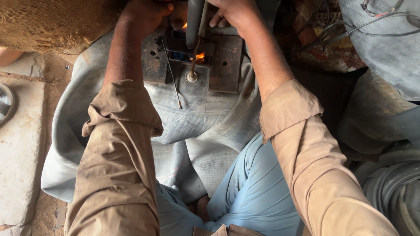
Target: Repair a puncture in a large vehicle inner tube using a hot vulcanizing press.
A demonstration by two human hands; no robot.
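Observation:
My left hand (151, 12) is closed at the top edge, gripping something at the left side of a rusty metal press (227, 61); what it grips is hidden. A dark upright bar (193, 22) rises from the press, and my right hand (232, 11) is closed around a thin rod beside it. Small orange flames (199, 56) burn inside the press. The press sits on a grey rubber inner tube (197, 113) that lies across my lap. Beside the flames a thin metal rod (173, 76) leans against the press.
Burlap sacking (52, 22) hangs at the top left. A stone slab (19, 144) lies on the dirt floor at left. More grey tubes and tyres (385, 175) are piled at right, with wires (376, 26) above them.

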